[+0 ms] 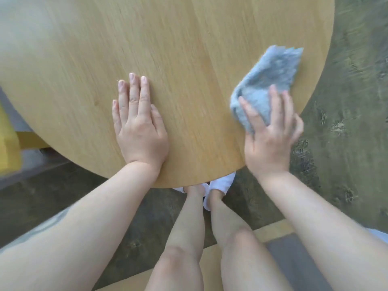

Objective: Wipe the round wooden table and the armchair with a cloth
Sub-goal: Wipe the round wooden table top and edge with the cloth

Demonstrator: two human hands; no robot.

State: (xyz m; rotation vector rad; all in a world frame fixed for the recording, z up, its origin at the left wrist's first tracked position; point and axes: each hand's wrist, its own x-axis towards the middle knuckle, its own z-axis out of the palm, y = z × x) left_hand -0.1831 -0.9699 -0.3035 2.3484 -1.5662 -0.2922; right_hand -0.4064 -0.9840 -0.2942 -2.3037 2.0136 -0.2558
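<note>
Cloth [266, 85]: grey-blue, fuzzy, crumpled into a rough wedge, motion-blurred; lies on the tabletop [178, 49] near its right edge. Right hand [270, 135] presses down on the cloth's near end, fingers straight & spread, thumb off to the right; a flat palm-down grip, nothing curled round the fabric. Left hand [138, 120] rests flat on bare wood, well apart from the cloth, fingers straight & together, holding nothing. Tabletop round, pale wood w/ fine streaky grain, smooth rim curving past both wrists. Below the rim: bare legs, white shoes [220, 184]; floor [346, 122] dark, mottled grey-green. Yellow wooden piece w/ grey panel [12, 139] at left edge, partly hidden by the tabletop; can't tell what it is.
</note>
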